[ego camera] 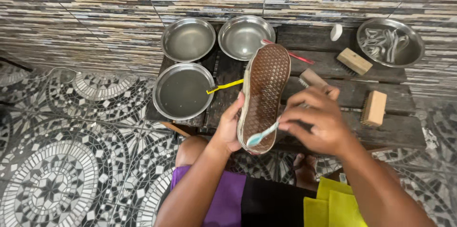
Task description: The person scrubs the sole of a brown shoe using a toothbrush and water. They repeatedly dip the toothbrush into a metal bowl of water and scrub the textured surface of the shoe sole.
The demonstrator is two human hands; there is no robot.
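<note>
- Left hand (230,126): fingers wrapped around the left edge of a canvas shoe with a brown waffle-patterned rubber sole (264,93), gripping it firmly. The shoe is held sole-up over the front of a dark wooden slatted bench (328,65), one end toward the wall, the other toward the person.
- Right hand (318,121): fingers closed on the handle of a pale blue toothbrush (262,134); the brush head rests against the sole near the end closest to the person.
- Three round steel bowls: one at rear left (188,39), one at rear centre (245,36), and one at front left (183,90), each apparently holding clear liquid.
- Yellow-handled toothbrush (224,86): lies between the front-left bowl and the shoe, its dark bristles over the bowl's rim.
- Red-handled toothbrush (291,54): lies behind the shoe, partly hidden by it.
- Fourth steel bowl (390,41), far right: contains coiled whitish laces.
- Small white oval piece (336,32): rests on the bench left of that bowl; its kind cannot be told.
- Two wooden scrubbing brushes: one (354,61) below the laces bowl, one (374,108) at the bench's right front.
- Yellow cloth (333,203): lies by the person's lap, bottom right.
- Patterned mosaic tile floor (71,151): surrounds the bench.
</note>
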